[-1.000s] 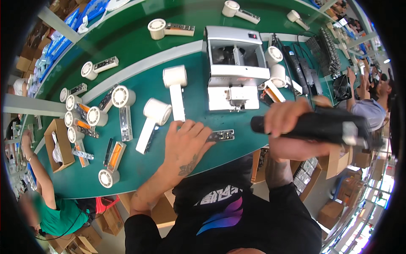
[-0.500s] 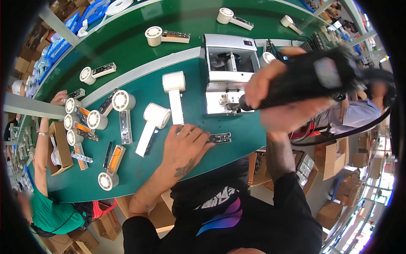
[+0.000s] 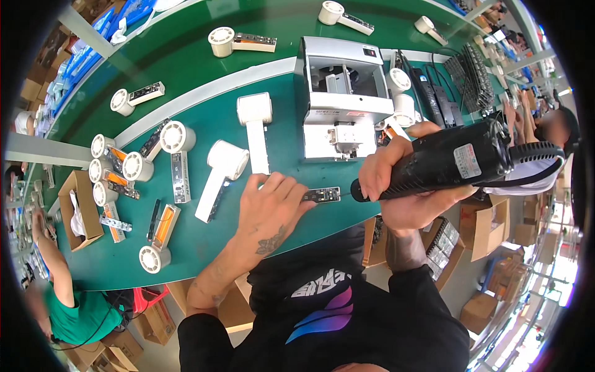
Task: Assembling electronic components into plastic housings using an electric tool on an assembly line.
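Note:
My right hand point(image 3: 412, 208) is wrapped round a black corded electric screwdriver point(image 3: 446, 155), held slantwise with its nose pointing left. The thin bit reaches the right end of a narrow strip with a dark circuit board point(image 3: 325, 194); whether it sits in a screw cannot be made out. My left hand point(image 3: 273, 208) closes over the strip's other end from above and pins it on the green table point(image 3: 297, 226). Whatever lies under that palm is hidden. Just beyond my left fingers are two white handheld fans, one upright point(image 3: 255, 111) and one tilted point(image 3: 226, 161).
A silver screw feeder point(image 3: 344, 93) stands beyond the screwdriver. More white fans with exposed boards lie at left, one near an orange-lined handle point(image 3: 166, 224). A cardboard box point(image 3: 80, 211) sits at the left edge. Co-workers' arms show at left point(image 3: 54, 251) and right point(image 3: 524, 124).
The screwdriver has come down and left from the front of the screw feeder to the circuit board's right end. My left hand stays on the strip.

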The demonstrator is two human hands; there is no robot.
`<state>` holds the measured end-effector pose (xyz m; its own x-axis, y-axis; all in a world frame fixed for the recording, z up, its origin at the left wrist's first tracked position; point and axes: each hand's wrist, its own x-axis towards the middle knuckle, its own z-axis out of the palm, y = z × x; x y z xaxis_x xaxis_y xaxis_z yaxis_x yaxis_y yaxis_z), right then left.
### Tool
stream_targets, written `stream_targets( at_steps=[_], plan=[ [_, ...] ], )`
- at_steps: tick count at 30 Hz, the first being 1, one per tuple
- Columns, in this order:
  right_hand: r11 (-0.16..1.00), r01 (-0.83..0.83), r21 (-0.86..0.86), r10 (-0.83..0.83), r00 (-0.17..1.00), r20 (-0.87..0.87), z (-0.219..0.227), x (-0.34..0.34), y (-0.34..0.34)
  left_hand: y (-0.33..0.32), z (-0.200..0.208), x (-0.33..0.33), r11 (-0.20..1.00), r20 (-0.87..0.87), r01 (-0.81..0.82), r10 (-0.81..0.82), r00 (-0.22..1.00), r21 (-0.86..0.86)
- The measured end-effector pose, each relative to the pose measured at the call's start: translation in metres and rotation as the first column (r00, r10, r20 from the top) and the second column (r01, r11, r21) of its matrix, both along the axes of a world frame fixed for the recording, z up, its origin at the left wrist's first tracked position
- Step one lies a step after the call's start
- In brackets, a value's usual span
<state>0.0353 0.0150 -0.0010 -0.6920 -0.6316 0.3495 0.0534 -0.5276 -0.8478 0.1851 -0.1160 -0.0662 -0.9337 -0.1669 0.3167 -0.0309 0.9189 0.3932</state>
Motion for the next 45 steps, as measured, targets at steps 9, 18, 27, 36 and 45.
stream_targets(
  at_steps=[9,18,27,36,45],
  plan=[
    [0.999,0.040,0.028,-0.040,0.999,0.029,-0.012,0.001,0.003,-0.002,0.001,-0.001,1.000,-0.002,0.003,-0.003,1.000,-0.005],
    [0.995,0.024,-0.095,-0.028,0.999,-0.041,-0.015,0.007,0.011,-0.004,0.001,-0.002,1.000,0.007,0.013,-0.013,1.000,-0.013],
    [0.992,-0.036,-0.121,0.026,0.996,-0.087,-0.021,0.007,0.014,-0.003,0.000,-0.001,1.000,-0.028,0.025,-0.026,0.999,-0.012],
    [0.998,-0.014,-0.057,0.002,0.979,-0.203,-0.017,0.020,0.019,-0.003,0.001,-0.002,0.999,-0.022,0.049,-0.049,0.999,-0.025],
    [0.958,0.018,-0.286,-0.055,0.991,-0.122,0.030,-0.021,-0.013,0.020,-0.010,-0.008,0.997,-0.133,-0.007,-0.004,0.991,-0.083]
  ],
)
